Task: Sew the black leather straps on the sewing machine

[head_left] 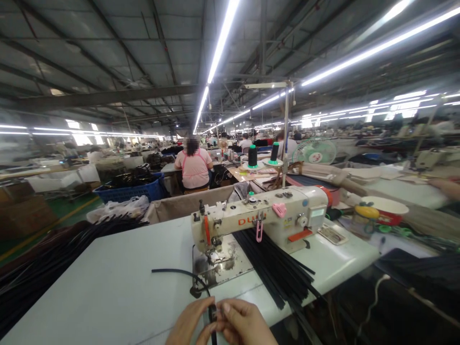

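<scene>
A thin black strip [172, 270] curves over the pale table at the front edge and runs down between my hands. My left hand [190, 322] pinches it from the left. From the right, my right hand [242, 322] has thumb and fingers closed on the same strip, with a small dark piece at the fingertips too blurred to make out. Just beyond the hands stands a white sewing machine [266, 211], its needle area above a worn metal plate [233, 268]. A bundle of black strips [275, 268] lies under the machine arm, to the right of my hands.
More long black strips [68, 249] hang along the table's left side. A blue basket [132, 189] stands behind. Thread cones [252, 155], a green fan [316, 152] and a red-and-white bowl [388, 211] are behind and right. A person in pink [195, 167] sits ahead.
</scene>
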`<state>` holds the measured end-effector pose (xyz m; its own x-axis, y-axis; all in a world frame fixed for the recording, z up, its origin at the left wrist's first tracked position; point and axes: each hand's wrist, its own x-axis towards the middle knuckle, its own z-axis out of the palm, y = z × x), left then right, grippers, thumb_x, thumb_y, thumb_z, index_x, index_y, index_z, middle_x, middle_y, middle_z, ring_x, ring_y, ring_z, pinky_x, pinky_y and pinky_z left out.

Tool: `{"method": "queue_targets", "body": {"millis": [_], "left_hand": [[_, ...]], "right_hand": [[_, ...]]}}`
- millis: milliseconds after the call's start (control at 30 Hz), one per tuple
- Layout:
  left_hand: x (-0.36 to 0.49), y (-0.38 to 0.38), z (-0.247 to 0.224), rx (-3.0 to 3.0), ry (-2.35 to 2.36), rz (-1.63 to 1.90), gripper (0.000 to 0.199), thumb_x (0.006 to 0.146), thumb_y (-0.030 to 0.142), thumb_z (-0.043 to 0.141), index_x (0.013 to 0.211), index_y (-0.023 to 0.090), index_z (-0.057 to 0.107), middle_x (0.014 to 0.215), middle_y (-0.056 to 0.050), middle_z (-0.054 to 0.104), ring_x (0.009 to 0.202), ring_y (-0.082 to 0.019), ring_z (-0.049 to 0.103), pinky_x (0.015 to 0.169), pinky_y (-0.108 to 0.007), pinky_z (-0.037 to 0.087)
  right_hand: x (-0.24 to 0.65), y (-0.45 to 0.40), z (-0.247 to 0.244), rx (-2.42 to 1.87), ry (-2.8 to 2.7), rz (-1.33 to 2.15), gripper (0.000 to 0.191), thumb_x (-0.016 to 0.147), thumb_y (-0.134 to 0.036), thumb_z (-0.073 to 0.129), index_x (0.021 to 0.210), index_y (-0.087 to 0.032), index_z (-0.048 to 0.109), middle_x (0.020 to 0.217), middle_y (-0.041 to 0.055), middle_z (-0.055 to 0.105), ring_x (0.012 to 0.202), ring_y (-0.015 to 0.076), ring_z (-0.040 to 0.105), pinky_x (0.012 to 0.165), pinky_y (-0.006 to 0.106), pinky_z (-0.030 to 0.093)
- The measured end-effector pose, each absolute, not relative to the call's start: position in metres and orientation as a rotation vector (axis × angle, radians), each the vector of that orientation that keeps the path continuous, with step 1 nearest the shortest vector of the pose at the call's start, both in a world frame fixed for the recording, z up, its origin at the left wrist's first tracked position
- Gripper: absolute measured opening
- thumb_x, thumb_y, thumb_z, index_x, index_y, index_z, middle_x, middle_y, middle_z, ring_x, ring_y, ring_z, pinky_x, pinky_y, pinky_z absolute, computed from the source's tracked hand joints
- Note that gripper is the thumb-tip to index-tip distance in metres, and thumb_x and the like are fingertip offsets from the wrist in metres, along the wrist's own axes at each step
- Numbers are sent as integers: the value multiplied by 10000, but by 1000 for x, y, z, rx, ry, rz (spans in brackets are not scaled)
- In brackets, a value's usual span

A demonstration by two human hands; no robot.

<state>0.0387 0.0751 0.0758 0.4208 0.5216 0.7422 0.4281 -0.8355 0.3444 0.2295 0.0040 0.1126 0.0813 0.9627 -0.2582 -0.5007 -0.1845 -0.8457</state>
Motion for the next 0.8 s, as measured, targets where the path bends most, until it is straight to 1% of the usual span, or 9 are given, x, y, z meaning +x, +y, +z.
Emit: {"method": "queue_targets", "body": {"millis": [133,233,300,367,433,500,600,700,800], "left_hand": [[24,75,77,2003,1028,1035,434,920,572,712,1220,271,797,1200,-38,812,1067,-239,797,904,-239,648],[11,78,80,1741,1075,897,511,899,624,702,1248,263,797,1295,-61,772,1227,-295,730,1026,-327,606],[7,78,81,1641,1113,897,569,888,668,686,1263,254,790,1346,-70,746,1290,-308,692,1105,-364,556],[5,76,81,1581,1142,914,636,867,722,668,1261,236,783,1326,-84,758,1282,-311,697,1129,-374,542],[6,72,82,1546,1163,916,686,859,769,635,1244,219,776,1263,-98,785,1233,-310,721,1104,-369,565],[7,67,85,1530,1193,935,711,853,804,605,1201,206,773,1182,-108,805,1163,-306,744,1053,-357,595],[10,59,92,1502,1252,1003,720,834,829,599,1144,200,763,1047,-106,815,1038,-294,762,954,-344,624],[12,53,97,1451,1263,1098,692,844,808,608,1152,204,745,991,-94,806,993,-276,757,916,-328,621],[13,51,97,1395,1213,1135,656,828,767,675,1159,205,745,1018,-97,803,1016,-276,754,927,-324,621]], "right_hand": [[266,19,168,-1410,-1067,936,461,864,-554,707,998,-116,763,632,18,680,534,134,610,518,229,426],[309,44,217,-1534,-1183,711,292,905,-379,624,1050,-154,741,685,15,711,580,164,614,589,274,481],[335,61,250,-1649,-1256,502,239,920,-292,574,1057,-169,726,775,45,741,726,211,674,715,318,522],[355,77,278,-1760,-1317,275,271,940,-204,507,1117,-173,711,1052,113,765,1013,257,691,927,367,501],[366,90,301,-1876,-1369,99,322,977,-188,457,1184,-159,702,1289,179,705,1209,309,637,1046,427,439],[371,100,315,-1985,-1437,-1,323,1006,-235,473,1198,-138,713,1338,222,684,1230,359,637,1045,471,433],[373,113,324,-2119,-1547,-65,299,992,-348,590,1091,-130,769,1214,237,748,1156,402,687,959,472,480],[373,123,325,-2199,-1623,-115,269,973,-378,645,1023,-161,797,1120,205,788,1097,384,725,882,426,504],[374,128,323,-2223,-1658,-194,267,998,-369,621,1025,-173,800,1127,185,791,1081,344,738,856,382,500]]}}
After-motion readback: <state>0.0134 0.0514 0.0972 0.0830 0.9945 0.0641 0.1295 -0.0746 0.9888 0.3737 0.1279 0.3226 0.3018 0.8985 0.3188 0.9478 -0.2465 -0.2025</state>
